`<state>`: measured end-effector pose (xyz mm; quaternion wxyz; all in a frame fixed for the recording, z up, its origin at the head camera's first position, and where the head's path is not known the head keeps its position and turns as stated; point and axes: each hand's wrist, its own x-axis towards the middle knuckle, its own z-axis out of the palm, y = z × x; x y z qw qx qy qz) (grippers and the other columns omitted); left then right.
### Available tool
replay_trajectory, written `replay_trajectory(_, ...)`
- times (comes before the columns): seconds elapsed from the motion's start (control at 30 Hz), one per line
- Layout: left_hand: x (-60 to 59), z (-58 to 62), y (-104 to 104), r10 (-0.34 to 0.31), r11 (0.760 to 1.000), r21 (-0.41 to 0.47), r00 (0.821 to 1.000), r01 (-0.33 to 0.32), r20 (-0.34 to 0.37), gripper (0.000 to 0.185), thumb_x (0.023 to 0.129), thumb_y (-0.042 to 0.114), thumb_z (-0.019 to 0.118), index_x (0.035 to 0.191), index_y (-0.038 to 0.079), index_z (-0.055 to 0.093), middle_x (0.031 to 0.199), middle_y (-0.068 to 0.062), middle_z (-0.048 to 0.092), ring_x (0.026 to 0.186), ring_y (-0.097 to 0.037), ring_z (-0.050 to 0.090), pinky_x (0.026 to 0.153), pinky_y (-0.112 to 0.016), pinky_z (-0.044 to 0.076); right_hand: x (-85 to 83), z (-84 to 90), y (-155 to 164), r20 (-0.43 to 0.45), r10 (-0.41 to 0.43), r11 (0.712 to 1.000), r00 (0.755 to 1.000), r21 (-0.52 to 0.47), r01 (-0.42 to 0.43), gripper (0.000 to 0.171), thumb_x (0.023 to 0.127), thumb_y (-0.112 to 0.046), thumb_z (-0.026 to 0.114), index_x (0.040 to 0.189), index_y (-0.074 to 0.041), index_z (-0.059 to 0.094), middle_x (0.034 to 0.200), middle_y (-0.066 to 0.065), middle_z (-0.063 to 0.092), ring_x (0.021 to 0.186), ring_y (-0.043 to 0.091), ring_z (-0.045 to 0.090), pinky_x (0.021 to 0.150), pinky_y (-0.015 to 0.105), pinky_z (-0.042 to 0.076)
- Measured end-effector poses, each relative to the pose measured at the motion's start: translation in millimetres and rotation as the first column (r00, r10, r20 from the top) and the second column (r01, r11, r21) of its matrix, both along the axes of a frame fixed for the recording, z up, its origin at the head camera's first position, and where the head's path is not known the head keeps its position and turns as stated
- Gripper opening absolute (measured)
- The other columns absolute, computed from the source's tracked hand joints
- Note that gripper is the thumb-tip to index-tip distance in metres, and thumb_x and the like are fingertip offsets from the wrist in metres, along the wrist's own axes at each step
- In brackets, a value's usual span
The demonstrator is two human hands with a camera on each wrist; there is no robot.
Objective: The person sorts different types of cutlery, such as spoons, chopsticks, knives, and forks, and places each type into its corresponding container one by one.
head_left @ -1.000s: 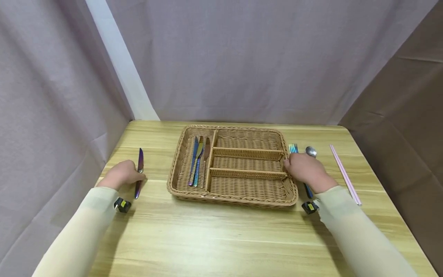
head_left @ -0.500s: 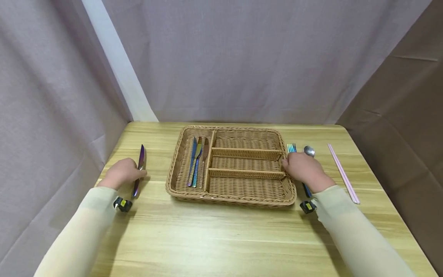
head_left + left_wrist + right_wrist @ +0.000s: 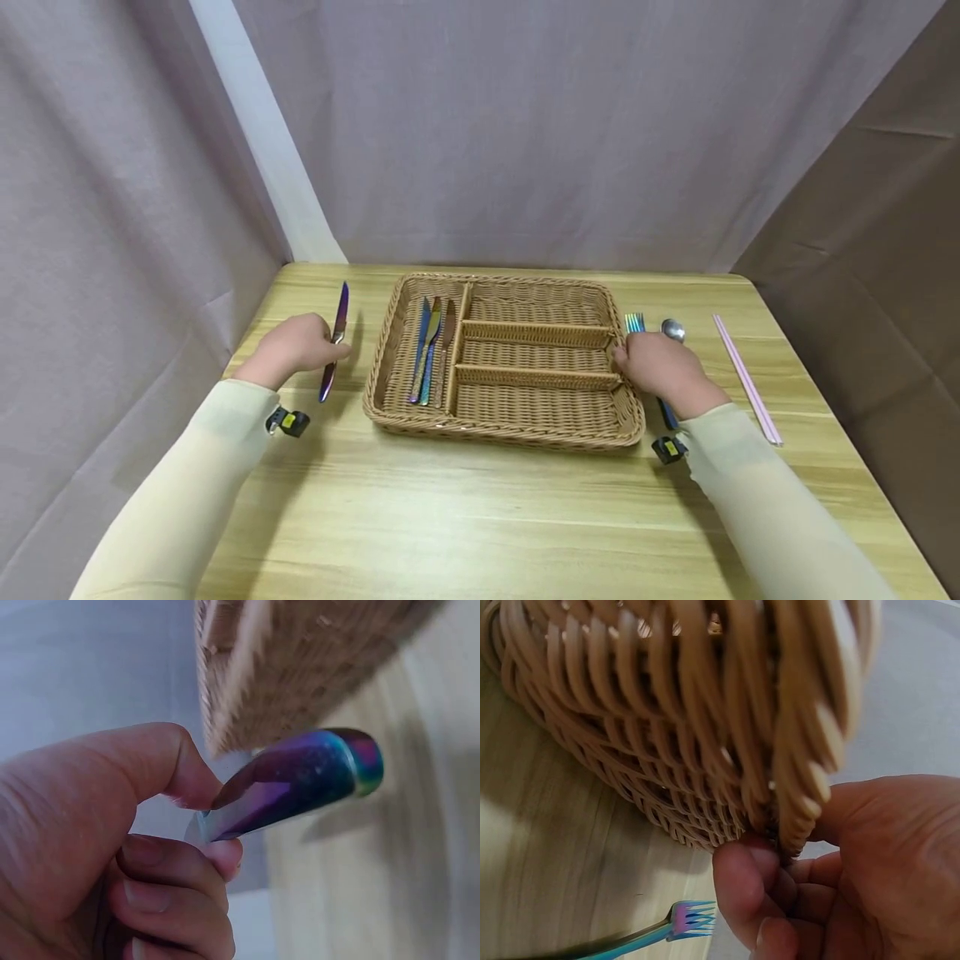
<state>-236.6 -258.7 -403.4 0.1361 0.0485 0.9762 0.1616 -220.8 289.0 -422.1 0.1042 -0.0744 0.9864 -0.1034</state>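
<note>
Pinching a knife [image 3: 335, 340], the left hand [image 3: 294, 350] hovers; right hand [image 3: 660, 371] grips basket [image 3: 517, 417] rim.

Your left hand [image 3: 300, 350] is raised off the table near its left edge, thumb and curled fingers [image 3: 172, 900] pinching a knife [image 3: 334, 340] by its handle — the blade points away from you. Your right hand [image 3: 660, 371] sits at the right rim of the wicker tray [image 3: 510, 425], fingers [image 3: 757, 892] curled against the weave, gripping it. Both forearms, in pale sleeves, reach forward from the near edge — wrists low.
</note>
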Motion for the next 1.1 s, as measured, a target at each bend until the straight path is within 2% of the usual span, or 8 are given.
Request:
replay_trajectory(0.23,-6.1,21.6,40.9,-0.084,0.996,0.0,0.996,0.084,-0.035,0.043,0.094,0.038,0.069,0.06,0.021,0.049,0.058,0.009,0.033,0.056,-0.012,0.031,0.052,-0.033,0.029,1.9,-1.4,3.3,0.002,0.0,1.0,1.0,-0.012,0.0,0.036,0.112,-0.03,0.045,0.087,-0.01,0.061,0.083,0.012,0.063,0.075,0.031,0.061,0.069,0.055,0.055)
replay_trajectory(0.4,-13.8,27.9,71.5,-0.119,0.993,-0.024,0.991,0.118,-0.059,0.045,0.092,0.039,0.071,0.06,0.022,0.045,0.057,0.009,0.035,0.055,-0.011,0.032,0.051,-0.031,0.028,3.3,-3.5,4.9,-0.003,-0.002,1.0,1.0,-0.013,0.002,0.035,0.111,-0.031,0.045,0.089,-0.009,0.062,0.083,0.012,0.063,0.075,0.031,0.061,0.07,0.056,0.056)
replay_trajectory(0.63,-23.5,26.3,98.9,-0.17,0.981,-0.101,0.985,0.166,-0.038,0.039,0.091,0.037,0.07,0.063,0.022,0.048,0.058,0.007,0.04,0.055,-0.013,0.037,0.051,-0.032,0.032,4.0,-4.1,4.3,0.005,-0.001,1.0,1.0,-0.022,0.001,0.036,0.112,-0.032,0.045,0.088,-0.01,0.06,0.081,0.011,0.061,0.075,0.031,0.061,0.07,0.056,0.056)
replay_trajectory(0.77,-28.1,22.5,110.2,-0.167,0.978,-0.131,0.986,0.164,-0.012,0.041,0.092,0.038,0.074,0.064,0.021,0.048,0.06,0.006,0.042,0.056,-0.015,0.039,0.051,-0.033,0.036,4.7,-3.9,3.6,0.002,-0.004,1.0,1.0,-0.022,0.004,0.036,0.113,-0.032,0.046,0.091,-0.008,0.062,0.082,0.011,0.062,0.075,0.031,0.062,0.071,0.057,0.057)
replay_trajectory(0.93,-33.0,16.7,118.7,-0.138,0.974,-0.17,0.988,0.149,0.073,0.049,0.097,0.045,0.078,0.066,0.02,0.05,0.063,0.005,0.045,0.058,-0.014,0.044,0.054,-0.033,0.04,4.2,-5.2,3.4,-0.017,-0.003,0.999,1.0,-0.033,0.003,0.035,0.112,-0.031,0.048,0.098,-0.004,0.065,0.086,0.012,0.065,0.078,0.032,0.063,0.075,0.061,0.058)
replay_trajectory(1.1,-35.5,13.8,121.0,-0.135,0.967,-0.205,0.985,0.155,0.108,0.046,0.098,0.046,0.079,0.07,0.019,0.055,0.074,0.0,0.06,0.068,-0.019,0.057,0.062,-0.037,0.048,3.2,-4.2,3.3,-0.033,-0.001,0.999,0.999,-0.042,0.0,0.035,0.112,-0.031,0.048,0.099,-0.003,0.065,0.086,0.013,0.065,0.077,0.032,0.062,0.072,0.058,0.058)
